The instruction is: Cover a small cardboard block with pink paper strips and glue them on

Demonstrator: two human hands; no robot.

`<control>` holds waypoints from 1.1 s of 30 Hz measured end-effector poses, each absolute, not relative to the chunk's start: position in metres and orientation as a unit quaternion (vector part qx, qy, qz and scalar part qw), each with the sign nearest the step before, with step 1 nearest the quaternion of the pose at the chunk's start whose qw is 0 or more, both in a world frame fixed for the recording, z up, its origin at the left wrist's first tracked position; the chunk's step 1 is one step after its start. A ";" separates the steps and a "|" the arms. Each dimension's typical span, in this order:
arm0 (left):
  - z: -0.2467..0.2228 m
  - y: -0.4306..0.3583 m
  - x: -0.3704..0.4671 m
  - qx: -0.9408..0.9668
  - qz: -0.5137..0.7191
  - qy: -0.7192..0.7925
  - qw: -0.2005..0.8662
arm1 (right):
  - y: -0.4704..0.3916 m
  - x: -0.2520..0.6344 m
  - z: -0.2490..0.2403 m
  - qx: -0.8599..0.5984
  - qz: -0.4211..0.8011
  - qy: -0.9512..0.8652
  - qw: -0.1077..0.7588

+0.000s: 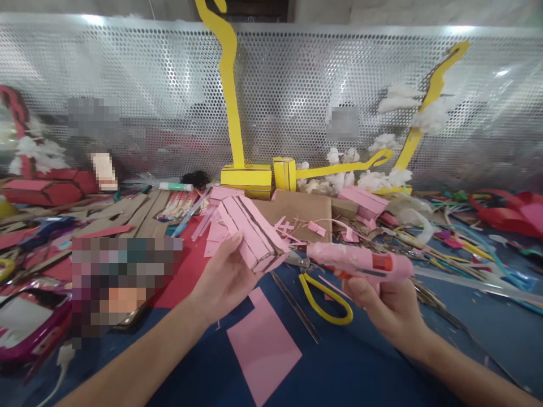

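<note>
My left hand (227,277) is closed around a pink paper-covered cardboard box (252,232) with dark lines along its edges, held tilted above the table. In my right hand (390,308) is a pink hot glue gun (360,261), its nozzle pointing left, close to the lower right end of the box. Below them on the blue table lie yellow-handled scissors (326,299), a thin metal strip (297,308) and a cut sheet of pink paper (267,345). Whether the nozzle touches the box I cannot tell.
Yellow box shapes (246,176) with tall wavy strips stand before a perforated metal screen (297,73). Red boxes (42,191) sit at the far left. Cardboard strips (144,215), pink scraps (316,227) and white fluff (377,180) litter the back. Another pink box (363,202) lies behind the glue gun.
</note>
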State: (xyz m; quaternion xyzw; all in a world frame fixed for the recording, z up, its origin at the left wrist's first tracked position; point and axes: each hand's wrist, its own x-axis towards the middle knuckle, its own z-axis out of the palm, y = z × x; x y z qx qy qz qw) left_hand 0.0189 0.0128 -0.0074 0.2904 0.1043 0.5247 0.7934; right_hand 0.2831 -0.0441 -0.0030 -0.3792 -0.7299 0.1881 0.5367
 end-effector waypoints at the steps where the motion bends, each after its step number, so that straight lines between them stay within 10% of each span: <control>1: -0.007 0.012 0.019 0.291 0.523 0.098 0.795 | -0.044 0.283 -0.004 -0.377 0.194 -0.727 0.540; 33: -0.011 0.014 0.020 0.316 0.499 0.091 0.802 | -0.042 0.288 -0.008 -0.378 0.195 -0.773 0.470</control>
